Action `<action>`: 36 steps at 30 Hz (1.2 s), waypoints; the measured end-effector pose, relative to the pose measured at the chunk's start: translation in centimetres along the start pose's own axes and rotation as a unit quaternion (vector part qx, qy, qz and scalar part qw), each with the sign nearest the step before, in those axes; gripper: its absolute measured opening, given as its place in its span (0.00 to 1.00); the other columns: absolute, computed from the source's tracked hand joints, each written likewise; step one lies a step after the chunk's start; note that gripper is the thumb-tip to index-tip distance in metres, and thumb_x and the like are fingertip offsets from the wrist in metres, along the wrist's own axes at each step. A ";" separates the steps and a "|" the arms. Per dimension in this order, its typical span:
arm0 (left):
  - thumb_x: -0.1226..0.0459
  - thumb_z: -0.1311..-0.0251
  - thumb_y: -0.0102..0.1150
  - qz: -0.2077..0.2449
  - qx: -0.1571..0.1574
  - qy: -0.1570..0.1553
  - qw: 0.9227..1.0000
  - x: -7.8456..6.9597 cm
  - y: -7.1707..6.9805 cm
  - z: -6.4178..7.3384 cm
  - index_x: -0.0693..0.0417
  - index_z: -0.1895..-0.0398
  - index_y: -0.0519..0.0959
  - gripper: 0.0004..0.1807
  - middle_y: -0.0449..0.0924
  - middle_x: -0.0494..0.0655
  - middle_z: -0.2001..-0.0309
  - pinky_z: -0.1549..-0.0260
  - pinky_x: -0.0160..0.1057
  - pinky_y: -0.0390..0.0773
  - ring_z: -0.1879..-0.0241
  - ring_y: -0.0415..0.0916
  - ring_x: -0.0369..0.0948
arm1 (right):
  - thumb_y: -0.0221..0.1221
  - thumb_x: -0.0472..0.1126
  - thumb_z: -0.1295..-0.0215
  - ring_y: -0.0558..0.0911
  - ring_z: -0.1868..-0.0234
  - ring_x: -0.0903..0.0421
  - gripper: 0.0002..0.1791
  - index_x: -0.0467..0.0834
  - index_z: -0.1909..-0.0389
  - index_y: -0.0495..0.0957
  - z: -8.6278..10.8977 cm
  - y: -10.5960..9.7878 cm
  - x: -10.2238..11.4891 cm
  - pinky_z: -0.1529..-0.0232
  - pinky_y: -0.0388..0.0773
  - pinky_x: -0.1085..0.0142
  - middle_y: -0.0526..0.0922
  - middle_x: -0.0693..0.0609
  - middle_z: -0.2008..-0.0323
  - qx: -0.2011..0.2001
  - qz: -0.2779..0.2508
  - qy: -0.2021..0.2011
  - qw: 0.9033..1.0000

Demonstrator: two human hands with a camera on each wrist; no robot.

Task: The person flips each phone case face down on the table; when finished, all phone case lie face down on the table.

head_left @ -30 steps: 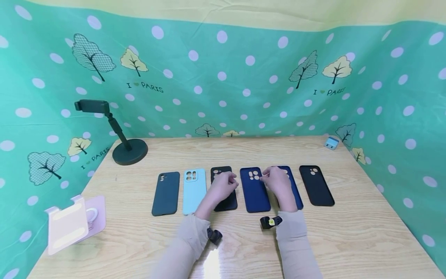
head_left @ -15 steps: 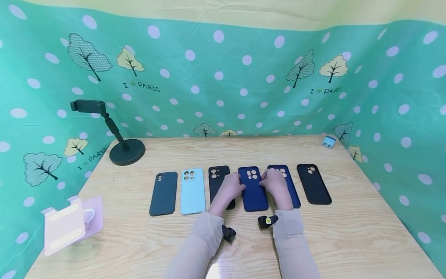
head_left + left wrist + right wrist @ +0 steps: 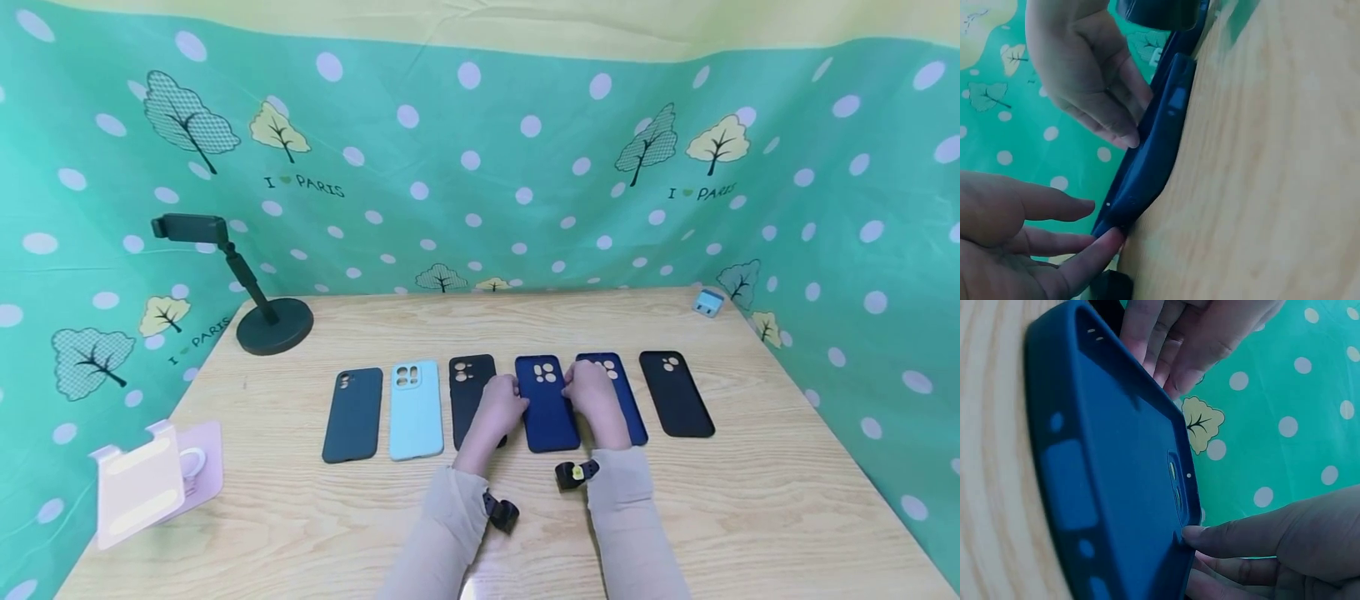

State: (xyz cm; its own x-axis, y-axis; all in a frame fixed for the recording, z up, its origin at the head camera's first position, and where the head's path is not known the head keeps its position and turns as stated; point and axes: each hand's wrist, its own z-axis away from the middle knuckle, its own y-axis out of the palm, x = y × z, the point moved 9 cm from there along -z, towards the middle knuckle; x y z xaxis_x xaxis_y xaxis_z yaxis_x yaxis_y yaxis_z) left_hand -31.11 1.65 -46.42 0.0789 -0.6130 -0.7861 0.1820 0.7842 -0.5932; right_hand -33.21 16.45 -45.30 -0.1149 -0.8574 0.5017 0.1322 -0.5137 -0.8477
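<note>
A dark blue phone case (image 3: 551,417) lies on the table with its hollow inner side up and camera cutouts at the far end. My right hand (image 3: 596,396) pinches its right edge, thumb (image 3: 1200,536) over the rim and fingers along the outside. My left hand (image 3: 498,408) is at its left edge; the fingers (image 3: 1094,256) touch the case's side while the thumb stays apart from it. A black phone case (image 3: 467,396) is partly hidden beneath the left forearm and hand. Another dark blue phone case (image 3: 628,408) is partly covered by the right hand.
The row also has a slate-blue case (image 3: 352,417) and a light blue case (image 3: 416,417) at left, and a black case (image 3: 677,396) at right. A black phone stand (image 3: 273,327), a pink folding stand (image 3: 142,492) and a small blue block (image 3: 708,303) stand farther out.
My left hand has moved right, from over the black case to the dark blue case's left edge. My right hand has slid slightly nearer along that case's right edge.
</note>
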 end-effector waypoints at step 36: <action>0.75 0.41 0.61 0.285 0.034 -0.030 0.958 2.4 -2.1 -0.6 0.74 0.44 0.71 0.22 0.82 0.62 0.59 0.61 0.41 0.86 0.69 0.81 0.37 | 0.58 0.27 0.39 0.79 0.78 0.58 0.08 0.32 0.59 0.79 -0.2 2.3 1.0 0.77 0.82 0.69 0.81 0.44 0.71 0.047 -0.154 -0.009 0.987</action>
State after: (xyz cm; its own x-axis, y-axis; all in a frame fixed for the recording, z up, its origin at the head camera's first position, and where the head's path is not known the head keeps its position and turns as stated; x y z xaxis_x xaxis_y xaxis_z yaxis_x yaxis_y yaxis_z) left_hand -31.87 -1.43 -47.15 0.2396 -0.0939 -0.9663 0.1554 0.9862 -0.0573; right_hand -33.25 14.40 -46.78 -0.1473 -0.6607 0.7361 0.1843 -0.7495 -0.6358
